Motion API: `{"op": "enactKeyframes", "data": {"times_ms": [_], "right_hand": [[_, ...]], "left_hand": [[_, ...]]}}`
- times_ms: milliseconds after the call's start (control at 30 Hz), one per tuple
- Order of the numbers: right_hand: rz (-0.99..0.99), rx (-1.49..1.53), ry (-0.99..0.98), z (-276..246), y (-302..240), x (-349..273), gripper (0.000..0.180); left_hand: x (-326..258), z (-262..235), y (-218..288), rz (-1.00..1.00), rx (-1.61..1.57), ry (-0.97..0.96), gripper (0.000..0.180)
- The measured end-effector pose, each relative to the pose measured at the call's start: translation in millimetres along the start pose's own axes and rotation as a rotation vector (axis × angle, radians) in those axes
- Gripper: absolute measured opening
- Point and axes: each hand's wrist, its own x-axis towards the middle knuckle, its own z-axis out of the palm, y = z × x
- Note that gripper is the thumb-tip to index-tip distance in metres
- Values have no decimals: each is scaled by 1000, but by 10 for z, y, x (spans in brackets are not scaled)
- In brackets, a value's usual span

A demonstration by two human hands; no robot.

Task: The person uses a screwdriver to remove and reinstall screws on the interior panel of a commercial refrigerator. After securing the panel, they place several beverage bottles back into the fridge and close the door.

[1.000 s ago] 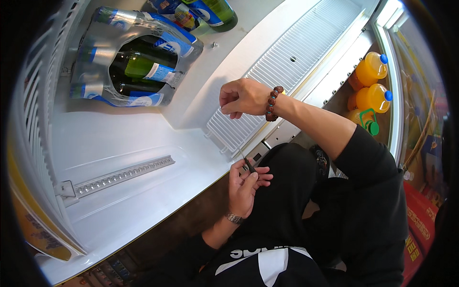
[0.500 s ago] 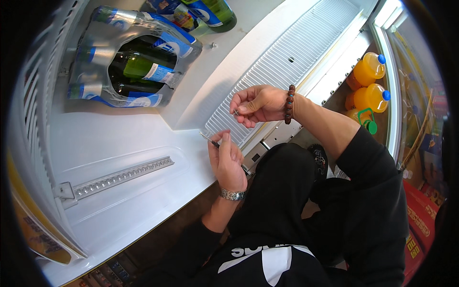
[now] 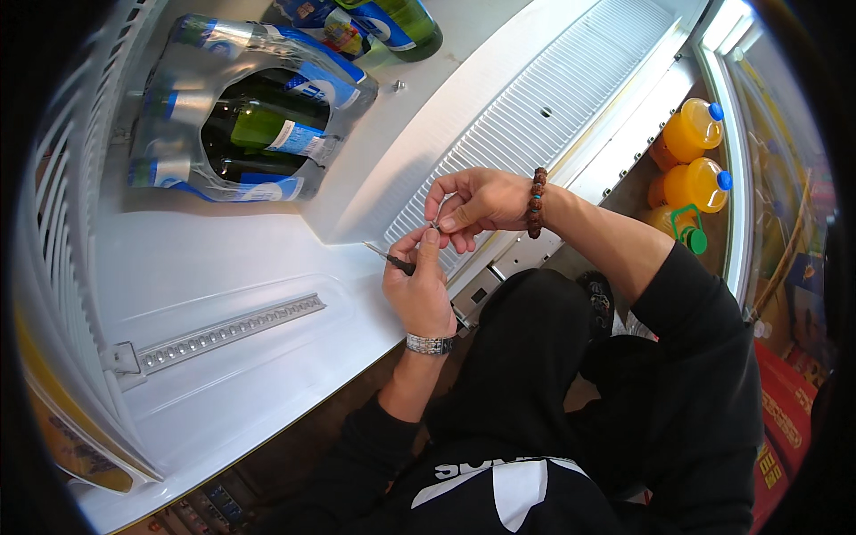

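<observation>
My left hand (image 3: 417, 287), with a metal watch on its wrist, grips a thin dark-handled tool (image 3: 389, 258) whose metal tip points left over the white cooler floor (image 3: 223, 267). My right hand (image 3: 473, 201), wearing a brown bead bracelet, is just above it. Its fingertips pinch a tiny metal piece (image 3: 434, 226) against my left thumb and forefinger. I cannot tell what the piece is. Both hands meet in front of a white ribbed vent panel (image 3: 544, 111).
A shrink-wrapped pack of green bottles (image 3: 241, 134) lies at the back left of the cooler floor, with more bottles (image 3: 374, 22) behind it. A perforated metal rail (image 3: 223, 334) lies on the floor. A white wire rack (image 3: 53, 223) curves along the left. Orange drink bottles (image 3: 695, 129) stand at right.
My left hand has risen from my lap with the tool and met my right hand. My right hand has come down and its fingers now touch the left fingertips.
</observation>
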Motion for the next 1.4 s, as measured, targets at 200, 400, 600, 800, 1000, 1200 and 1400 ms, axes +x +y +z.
{"op": "enactKeyframes", "data": {"times_ms": [200, 400, 600, 800, 1000, 1200, 1400], "right_hand": [[-6, 37, 29, 28, 17, -25, 19], [-51, -2, 46, 36, 28, -1, 17], [-94, -150, 139, 78, 25, 30, 16], [-48, -176, 188, 120, 48, 47, 17], [0, -218, 193, 132, 97, 53, 17], [47, -268, 179, 144, 115, 78, 19], [-1, -273, 180, 168, 142, 96, 25]], "left_hand": [[13, -7, -29, -11, -36, -15, 19], [20, 13, -74, 43, -11, 11, 19], [23, 13, -84, 53, -31, 23, 19], [32, 38, -181, 73, 18, 99, 15], [-56, -48, -242, 33, 7, 74, 18], [-92, -86, -264, 17, -14, 82, 14], [-65, -86, -249, 20, 0, 48, 15]]}}
